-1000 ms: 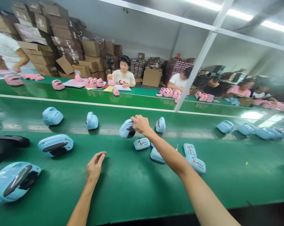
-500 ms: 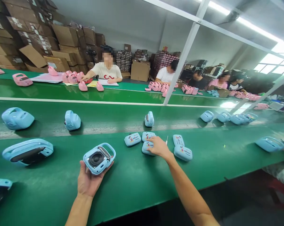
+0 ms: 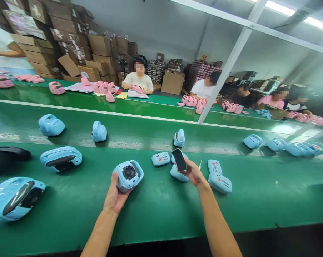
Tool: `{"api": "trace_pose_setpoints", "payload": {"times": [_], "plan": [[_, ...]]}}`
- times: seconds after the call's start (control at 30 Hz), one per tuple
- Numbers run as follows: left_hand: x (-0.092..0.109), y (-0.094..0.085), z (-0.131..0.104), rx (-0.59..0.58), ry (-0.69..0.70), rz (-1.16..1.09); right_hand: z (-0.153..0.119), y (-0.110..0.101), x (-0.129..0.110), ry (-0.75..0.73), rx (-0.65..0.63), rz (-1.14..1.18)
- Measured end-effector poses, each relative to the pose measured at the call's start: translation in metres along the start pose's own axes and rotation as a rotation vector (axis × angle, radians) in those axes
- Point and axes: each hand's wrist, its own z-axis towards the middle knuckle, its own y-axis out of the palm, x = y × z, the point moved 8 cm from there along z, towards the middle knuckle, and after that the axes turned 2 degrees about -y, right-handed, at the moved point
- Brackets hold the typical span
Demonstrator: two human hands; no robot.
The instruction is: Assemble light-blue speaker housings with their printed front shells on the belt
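Observation:
My left hand (image 3: pixel 115 200) grips a light-blue portable speaker (image 3: pixel 128 174) from below, its handle toward the upper right and its round black driver facing up. Pinched in my right hand (image 3: pixel 194 173) is a front cover (image 3: pixel 179 160), tilted so that its dark inner side shows. Under and beside that hand lie printed light-blue covers, one (image 3: pixel 179 174) just below my fingers and another (image 3: pixel 161 159) to the left. Two more covers (image 3: pixel 220 183) overlap to the right. A thin white tool (image 3: pixel 200 164) lies behind my right hand.
Several blue speakers (image 3: pixel 61 158) lie on the green bench (image 3: pixel 156 217) at left, with more (image 3: pixel 252 141) along the strip behind. A dark object (image 3: pixel 8 159) enters at the left edge. White frame posts (image 3: pixel 231 64) cross ahead. People sit opposite among pink speakers (image 3: pixel 105 87).
My right hand has lifted a cover from the group and tilted it. My left hand still holds the speaker, now turned somewhat. The view has swung left, and a standing person shows at far left.

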Motion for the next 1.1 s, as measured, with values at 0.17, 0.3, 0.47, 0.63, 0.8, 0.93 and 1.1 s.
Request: {"api": "trace_pose_setpoints", "payload": {"times": [0.17,0.3,0.47,0.63,0.8,0.93,1.1], "plan": [[-0.009,0.014,-0.007,-0.017,0.074,0.109,-0.003,0.100,0.029,-0.066,-0.077,0.040],[-0.009,0.016,-0.010,-0.052,0.156,0.131,-0.027,0.169,0.024,-0.342,-0.123,-0.339],[0.004,0.010,-0.016,-0.046,0.219,0.175,-0.052,0.195,0.020,-0.488,-0.073,-0.524],[0.013,0.012,-0.020,-0.042,0.275,0.292,-0.053,0.196,0.024,-0.498,-0.083,-0.483],[0.009,0.013,-0.023,-0.024,0.270,0.278,-0.062,0.200,0.025,-0.571,-0.065,-0.586],[0.015,0.011,-0.024,0.023,0.292,0.273,-0.070,0.207,0.021,-0.674,-0.194,-0.647],[0.013,-0.003,-0.010,0.029,0.007,0.104,-0.040,0.188,0.023,-0.620,-0.308,-0.367]]}}
